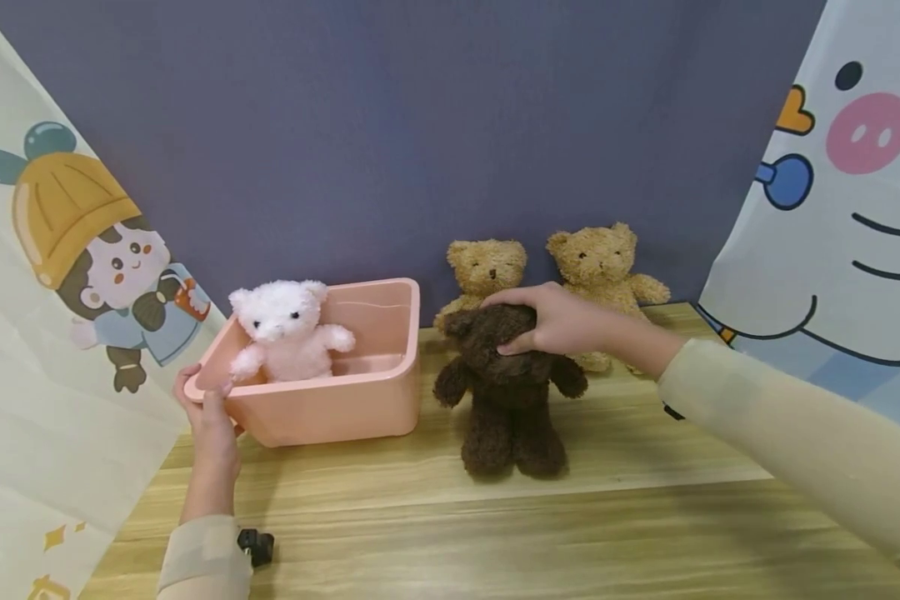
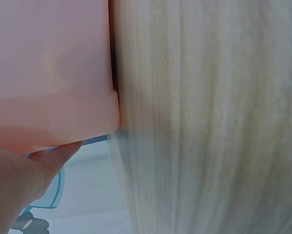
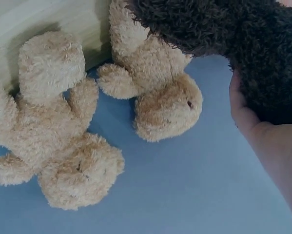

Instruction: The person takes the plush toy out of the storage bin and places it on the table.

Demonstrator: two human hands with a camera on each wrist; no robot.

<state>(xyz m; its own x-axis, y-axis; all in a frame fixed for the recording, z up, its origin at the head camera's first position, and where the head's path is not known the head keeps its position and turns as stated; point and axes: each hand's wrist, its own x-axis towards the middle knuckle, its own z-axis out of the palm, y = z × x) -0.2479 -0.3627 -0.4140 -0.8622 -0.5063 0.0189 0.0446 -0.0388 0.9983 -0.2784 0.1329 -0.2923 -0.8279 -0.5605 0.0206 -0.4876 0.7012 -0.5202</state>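
My right hand (image 1: 558, 321) grips a dark brown teddy bear (image 1: 513, 400) by its head, thumb and fingers pressed into the fur. The bear hangs upright right of a pink plastic bin (image 1: 330, 410); whether its feet touch the table I cannot tell. With my left hand (image 1: 213, 425) I hold the bin's left front corner at the rim, and the left wrist view shows that hand (image 2: 24, 178) against the bin's wall (image 2: 53, 73). Inside the bin sits a white teddy bear (image 1: 288, 329), one arm near the back wall. In the right wrist view the brown fur (image 3: 277, 53) fills the upper right.
Two tan teddy bears, one (image 1: 487, 268) behind the brown bear and another (image 1: 600, 260) further right, sit against the blue-grey backdrop (image 1: 450, 125). Cartoon-printed sheets (image 1: 817, 275) flank the wood-grain table (image 1: 420, 533) on both sides.
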